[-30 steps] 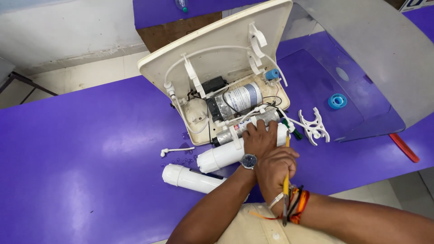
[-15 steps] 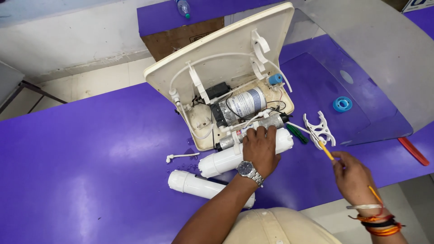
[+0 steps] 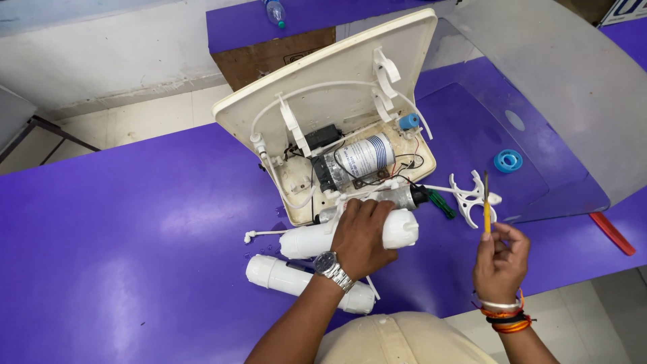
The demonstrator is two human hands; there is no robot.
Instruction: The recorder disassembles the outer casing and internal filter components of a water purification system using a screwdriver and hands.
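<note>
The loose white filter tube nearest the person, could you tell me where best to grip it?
Grip the white filter tube around its bare left half, coming from above. It lies flat on the purple table, and the left hand and its forearm cross the right end, so the left half is free.

A white label [image 3: 364, 156] with dark print wraps the cylindrical pump lying inside the opened cream housing [image 3: 323, 81] at the middle of the purple table [image 3: 135, 222], its band curving round the barrel between black end caps. At the far edge of the scene, on a separate purple surface, a clear plastic bottle [image 3: 274, 11] carries a blue label band. In the upper right corner, a blue and white sign [image 3: 627, 9] shows only partly, cut off by the frame. No screens or packages are visible.
</note>
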